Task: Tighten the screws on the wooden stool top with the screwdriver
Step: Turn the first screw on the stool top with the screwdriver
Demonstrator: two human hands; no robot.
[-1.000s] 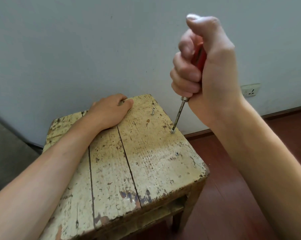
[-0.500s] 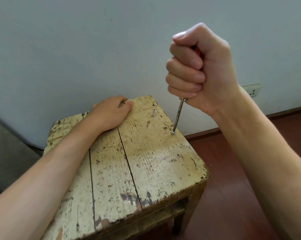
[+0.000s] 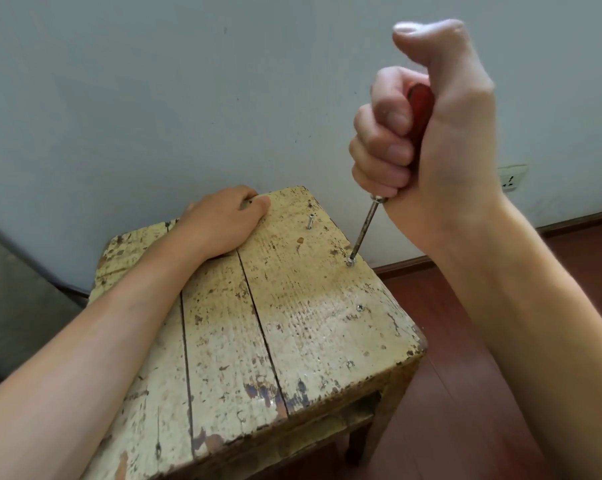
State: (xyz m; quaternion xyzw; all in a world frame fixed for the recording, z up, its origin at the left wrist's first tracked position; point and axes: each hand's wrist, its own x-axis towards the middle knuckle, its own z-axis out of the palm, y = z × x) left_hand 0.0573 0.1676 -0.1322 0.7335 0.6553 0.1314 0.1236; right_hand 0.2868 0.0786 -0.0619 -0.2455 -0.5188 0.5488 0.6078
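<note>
Fist grip here: right hand (image 3: 427,133) is clenched round the red handle of the screwdriver (image 3: 366,228), fingers wrapped tight, thumb poking up on top. Only a sliver of red shows between fingers and palm. The thin metal shaft comes out of the bottom of the fist and slants down and left, with the tip sitting in a screw (image 3: 350,262) on the stool top (image 3: 292,306).

That top is three old planks with dark gaps between them. The cream paint is chipped and speckled brown, and it's worn to bare wood along the edge nearest me.

The screw being worked sits almost straight below the fist, just inside the stool's right edge, so the forearm hangs out past that edge over open red-brown floor (image 3: 465,375). Plenty of elbow room on that side.

Left of the shaft and a bit further away, a second screw (image 3: 310,222) stands well proud of the wood. Nearer me from the tip, along the same edge, a third screw (image 3: 360,308) looks about flush.

Further left of the fist, left hand (image 3: 223,220) lies palm down at the far end, fingers hooked over the back edge next to the grey wall (image 3: 154,98). A wall socket (image 3: 512,176) peeks out just right of the wrist.
</note>
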